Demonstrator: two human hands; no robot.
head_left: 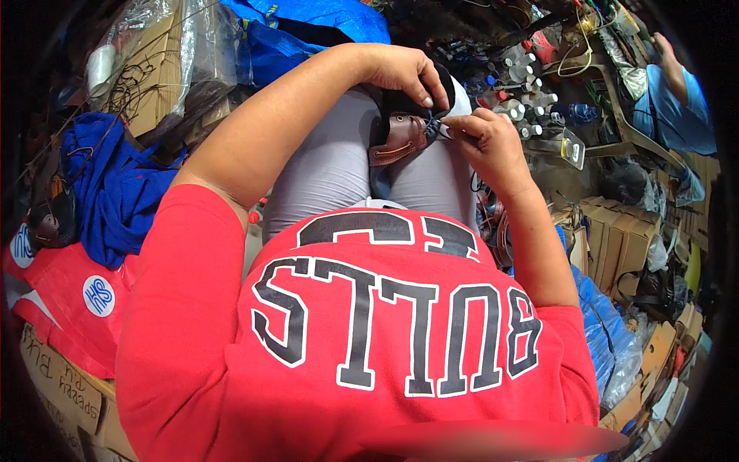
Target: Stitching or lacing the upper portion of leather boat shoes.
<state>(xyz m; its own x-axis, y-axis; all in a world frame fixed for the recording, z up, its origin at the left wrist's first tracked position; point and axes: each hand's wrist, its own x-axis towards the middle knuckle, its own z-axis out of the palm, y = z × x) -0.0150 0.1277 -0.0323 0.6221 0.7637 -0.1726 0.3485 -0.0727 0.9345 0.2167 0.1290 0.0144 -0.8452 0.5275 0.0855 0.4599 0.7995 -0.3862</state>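
A brown leather shoe with stitched seams lies across my lap, on grey trousers. Its dark shoelace is bunched at the front of the opening. From above, my left hand reaches over the shoe, thumb and forefinger closed on the lace. My right hand pinches the lace from the other side, its fingertips close to the left ones. The far part of the shoe is partly hidden under my left hand, and the lace ends are too small to follow.
Several small bottles stand beyond my right hand, near a plastic chair. Cardboard boxes are stacked at the right. Blue cloth and a red plastic bag lie at the left. A person's arm shows at the far right.
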